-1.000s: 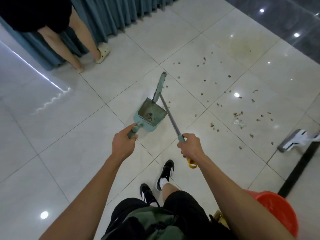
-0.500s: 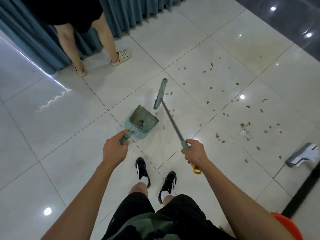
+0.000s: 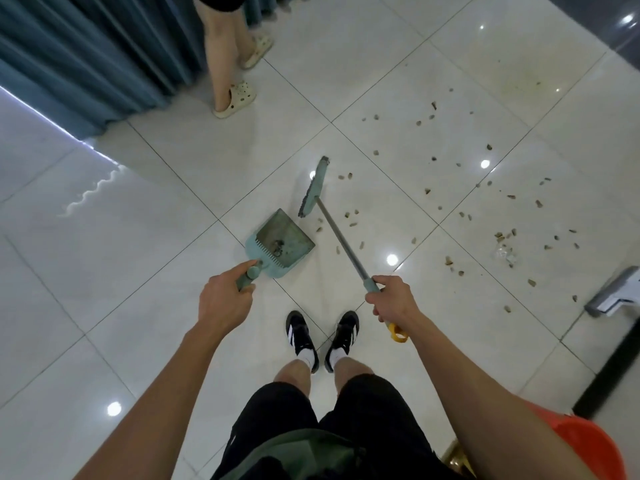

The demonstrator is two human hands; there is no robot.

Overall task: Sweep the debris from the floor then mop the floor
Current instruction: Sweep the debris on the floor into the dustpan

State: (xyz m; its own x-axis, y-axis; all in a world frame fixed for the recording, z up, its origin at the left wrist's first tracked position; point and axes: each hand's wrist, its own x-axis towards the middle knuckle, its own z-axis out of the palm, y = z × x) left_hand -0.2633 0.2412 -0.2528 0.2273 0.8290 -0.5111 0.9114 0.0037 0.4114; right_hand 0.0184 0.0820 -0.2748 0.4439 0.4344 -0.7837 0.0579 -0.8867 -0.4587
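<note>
Floor tiles [image 3: 173, 202] glossy, smooth. Dustpan [image 3: 280, 242] matt teal plastic, scuffed. Broom shaft [image 3: 343, 245] bare metal. Curtain [image 3: 86, 57] cloth. Bucket [image 3: 585, 448] orange plastic.

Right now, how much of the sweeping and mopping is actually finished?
Barely started. The dustpan, gripped by the left hand, holds only a small dark clump. The right hand holds the broom, its head beside the nearest bits. Most of the debris is scattered over the tiles to the right. Mopping is not begun: the mop head lies at the right edge, beyond the orange bucket.
</note>
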